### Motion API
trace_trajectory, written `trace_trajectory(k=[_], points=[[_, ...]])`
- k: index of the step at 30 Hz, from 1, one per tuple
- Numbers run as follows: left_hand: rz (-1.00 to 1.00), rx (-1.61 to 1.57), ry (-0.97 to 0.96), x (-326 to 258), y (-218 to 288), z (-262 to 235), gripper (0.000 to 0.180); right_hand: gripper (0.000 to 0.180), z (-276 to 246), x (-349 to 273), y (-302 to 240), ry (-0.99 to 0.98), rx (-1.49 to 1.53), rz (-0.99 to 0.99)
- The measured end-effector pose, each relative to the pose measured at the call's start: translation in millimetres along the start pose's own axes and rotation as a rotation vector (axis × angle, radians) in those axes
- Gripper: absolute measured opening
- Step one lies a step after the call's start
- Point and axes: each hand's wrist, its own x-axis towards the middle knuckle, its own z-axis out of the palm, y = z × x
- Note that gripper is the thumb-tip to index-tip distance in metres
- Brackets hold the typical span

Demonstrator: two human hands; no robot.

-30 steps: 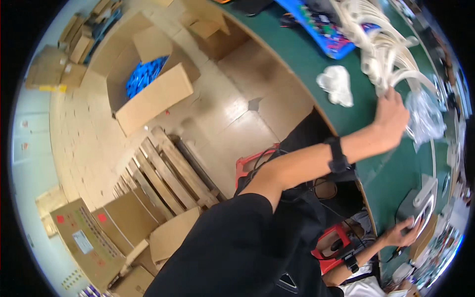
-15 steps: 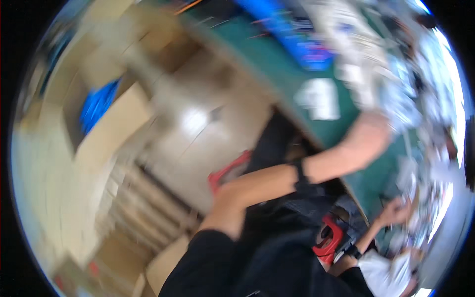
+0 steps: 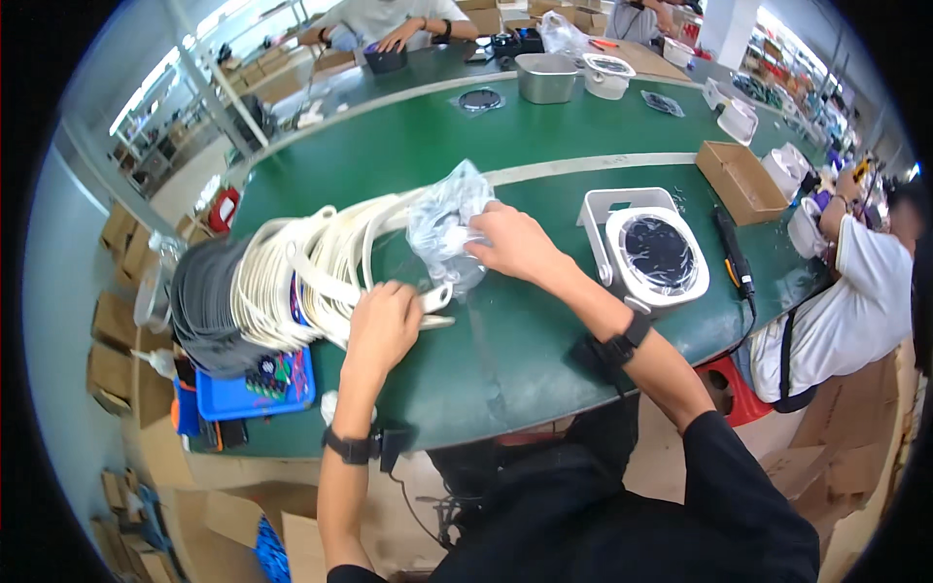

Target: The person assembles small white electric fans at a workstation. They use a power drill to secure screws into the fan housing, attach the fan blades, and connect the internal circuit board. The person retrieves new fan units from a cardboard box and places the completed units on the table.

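On the green desk [image 3: 544, 350], the left hand [image 3: 384, 325] presses down on the near end of a stack of white curved frames [image 3: 311, 267], fingers curled over one piece. The right hand [image 3: 515, 243], just right of that stack, pinches a crumpled clear plastic bag [image 3: 442, 228] that lies against the frames. Right of the bag stands a white round device [image 3: 656, 257] with a dark face. A blue tray [image 3: 255, 381] sits under the stack's left end, possibly holding small parts.

Crinkly clear plastic bag [image 3: 445, 225], glossy; smooth cream plastic rings [image 3: 301, 277]; matt green table [image 3: 544, 146]; upper-centre metal tin [image 3: 545, 78].
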Motion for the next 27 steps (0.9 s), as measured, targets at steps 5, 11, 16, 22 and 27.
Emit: trace_trajectory(k=[5,11,16,22,27], points=[[-0.057,0.031,-0.126,-1.2,-29.4,-30.7,0.013,0.022,-31.9,-27.1,1.1,0.457,0.241,-0.061],[-0.355,0.025,0.552,6.6,-46.5,-60.7,0.014,0.029,-17.3,-65.5,22.1,0.299,0.174,0.003],[-0.457,0.221,0.067,36.8,-26.0,-39.6,0.048,0.033,-2.9,-64.8,47.3,0.307,0.198,-0.007],[-0.403,0.235,-0.006,45.6,-56.8,13.1,0.041,0.034,7.2,-66.2,41.0,0.242,0.258,-0.046],[-0.356,-0.211,0.282,43.4,-74.2,-29.9,0.027,0.039,-5.7,-68.9,51.3,0.307,0.298,-0.022]])
